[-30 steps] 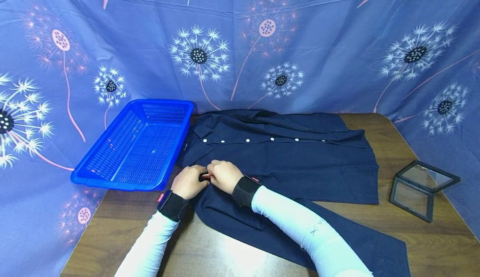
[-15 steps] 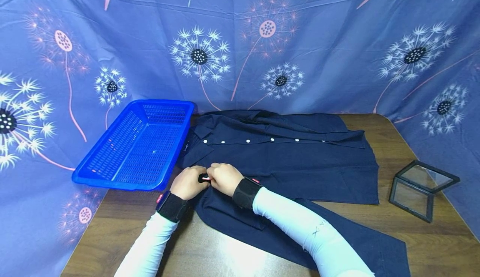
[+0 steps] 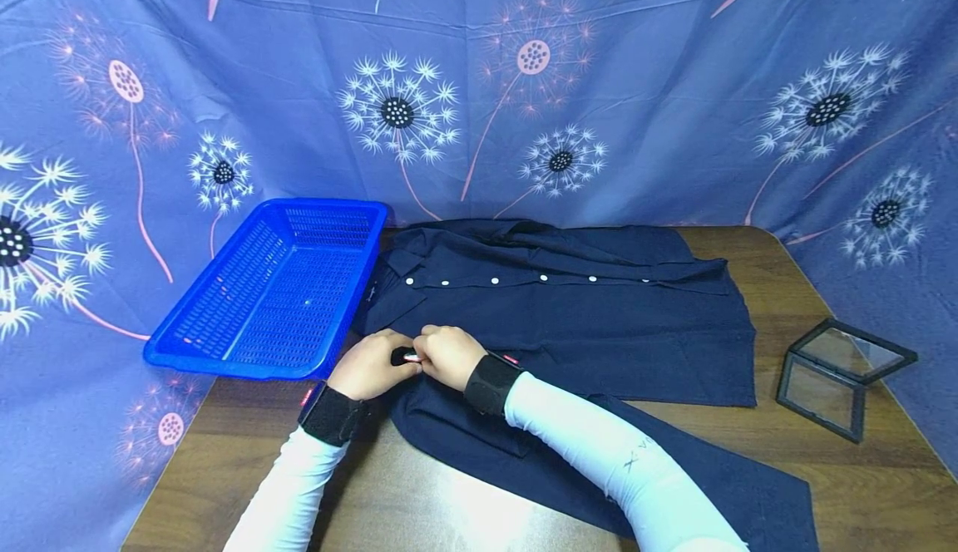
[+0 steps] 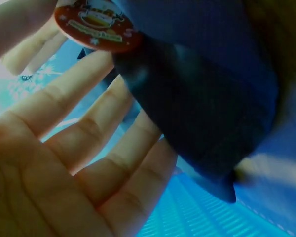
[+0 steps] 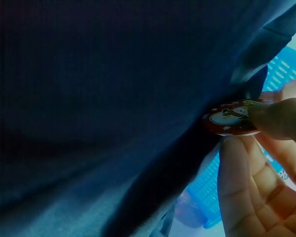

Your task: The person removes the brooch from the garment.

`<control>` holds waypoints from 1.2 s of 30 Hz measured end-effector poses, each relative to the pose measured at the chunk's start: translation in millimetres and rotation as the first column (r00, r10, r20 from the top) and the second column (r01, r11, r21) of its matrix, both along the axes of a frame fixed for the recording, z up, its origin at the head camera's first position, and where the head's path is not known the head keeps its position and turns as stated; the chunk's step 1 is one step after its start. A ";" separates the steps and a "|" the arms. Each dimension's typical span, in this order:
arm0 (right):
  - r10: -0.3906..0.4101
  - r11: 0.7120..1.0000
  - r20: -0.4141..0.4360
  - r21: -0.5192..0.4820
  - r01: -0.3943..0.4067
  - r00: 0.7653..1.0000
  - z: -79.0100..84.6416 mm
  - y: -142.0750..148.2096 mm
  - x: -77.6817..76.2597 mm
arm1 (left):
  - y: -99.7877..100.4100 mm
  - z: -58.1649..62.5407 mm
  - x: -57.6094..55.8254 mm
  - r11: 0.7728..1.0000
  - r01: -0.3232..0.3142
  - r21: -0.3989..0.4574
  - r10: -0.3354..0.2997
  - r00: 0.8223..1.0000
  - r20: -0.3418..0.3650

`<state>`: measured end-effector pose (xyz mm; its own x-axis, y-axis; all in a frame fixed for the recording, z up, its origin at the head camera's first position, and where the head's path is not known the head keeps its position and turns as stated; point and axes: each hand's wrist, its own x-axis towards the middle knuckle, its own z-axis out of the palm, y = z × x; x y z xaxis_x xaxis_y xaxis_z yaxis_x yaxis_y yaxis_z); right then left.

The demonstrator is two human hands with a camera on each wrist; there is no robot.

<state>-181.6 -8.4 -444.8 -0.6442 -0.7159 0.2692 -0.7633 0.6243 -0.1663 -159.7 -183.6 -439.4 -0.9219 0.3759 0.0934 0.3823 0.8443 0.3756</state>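
Observation:
A dark navy shirt (image 3: 569, 327) with a row of white buttons lies spread on the table, its collar toward the left. At its near left part, both hands meet over a small round red badge (image 5: 232, 117) with a cartoon print. My right hand (image 3: 449, 357) pinches the badge at its edge, thumb above and a finger below, right against the dark cloth. My left hand (image 3: 370, 365) is beside it, with its fingers (image 4: 84, 128) extended and their tips going behind the cloth. The badge's back is hidden.
A blue perforated plastic basket (image 3: 367, 244) stands at the left, close to the shirt's collar. At the right on the wooden table (image 3: 756, 423) sits a hinged black frame (image 3: 784, 381) with clear panels, standing unfolded. Behind hangs a blue dandelion-print curtain (image 3: 644, 20).
My left hand and wrist have shifted slightly left and toward the front, and its thumb lies straighter near the badge. The right hand has barely moved since half a second ago.

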 end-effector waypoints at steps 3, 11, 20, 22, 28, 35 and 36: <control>0.003 1.000 0.011 0.007 -0.003 1.000 -0.5 -0.1 0.1 | -1.3 2.0 1.6 1.000 0.004 0.000 -0.004 1.000 0.009; -0.013 1.000 0.034 0.029 0.012 0.999 1.3 -1.3 2.9 | -1.8 4.0 2.7 1.000 -0.008 -0.020 0.008 1.000 0.014; -0.005 1.000 0.065 0.021 0.003 0.998 2.8 -0.6 1.1 | -1.6 4.0 2.4 1.000 -0.001 -0.026 0.001 1.000 0.004; 0.002 1.000 0.073 0.026 -0.004 0.997 2.9 -0.1 -0.4 | -1.8 3.6 2.3 1.000 0.000 -0.031 0.000 1.000 -0.001; 0.028 0.999 0.078 0.041 -0.031 0.997 4.2 0.9 -3.9 | -2.0 3.8 3.1 0.998 -0.011 -0.061 0.010 1.000 -0.019; 0.052 0.998 0.111 0.034 -0.056 0.993 5.4 1.2 -4.3 | -1.4 1.5 3.6 0.997 0.001 -0.076 -0.004 0.999 -0.046; 0.056 0.998 0.110 0.031 -0.059 0.992 5.0 1.0 -4.4 | -1.3 0.8 3.5 0.997 0.004 -0.078 -0.008 0.999 -0.053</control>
